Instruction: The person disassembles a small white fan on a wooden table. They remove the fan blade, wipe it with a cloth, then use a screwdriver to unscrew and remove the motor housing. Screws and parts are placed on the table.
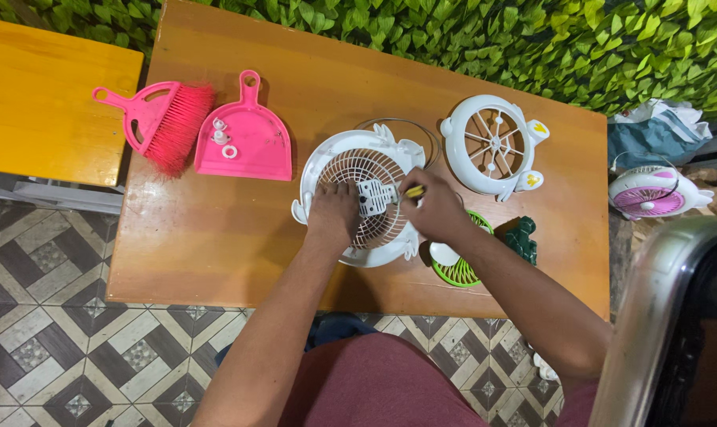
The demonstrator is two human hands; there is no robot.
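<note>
Both hands work at the middle of the brown wooden surface (216, 237). The left hand (332, 215) lies palm down, fingers curled, pressing on the round white plastic fan housing with its slatted grille (358, 170). The right hand (436, 212) is closed around a yellow-handled tool (414, 191), whose tip meets the small white rectangular part (373, 197) at the centre of the grille. Just right of the housing, partly under the right forearm, lies a green ribbed round piece (463, 271) with a dark green part (523, 239) beside it. Farther right and away sits a second white round fan cover with open spokes (494, 145). To the far left rest a pink plastic dustpan (246, 142) holding a few small white bits, and a pink hand brush (163, 120) touching its left edge. Off the surface at the right stands a small white and pink fan (653, 193).
</note>
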